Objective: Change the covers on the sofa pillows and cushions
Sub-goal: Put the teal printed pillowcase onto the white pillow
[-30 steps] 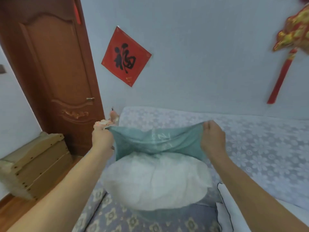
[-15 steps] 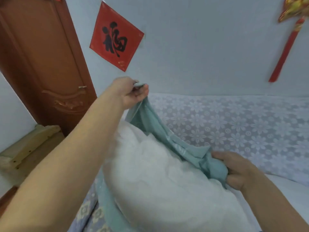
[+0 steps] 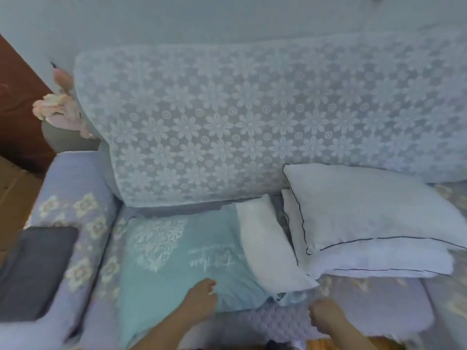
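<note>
On our lace-draped sofa (image 3: 227, 127), the teal pillow cover (image 3: 177, 258) lies flat on the seat. Our left hand (image 3: 199, 303) rests on it, fingers relaxed; our right hand (image 3: 326, 315) hovers loosely curled, holding nothing.

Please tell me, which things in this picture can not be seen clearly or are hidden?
- Right hand, head view: motion blur hides whether its fingers grip anything.
- Script on the teal cover: too small and blurred to read.
- White insert: near end hidden under the piped pillows.
- Left hand: forearm cut off by the bottom edge.
</note>
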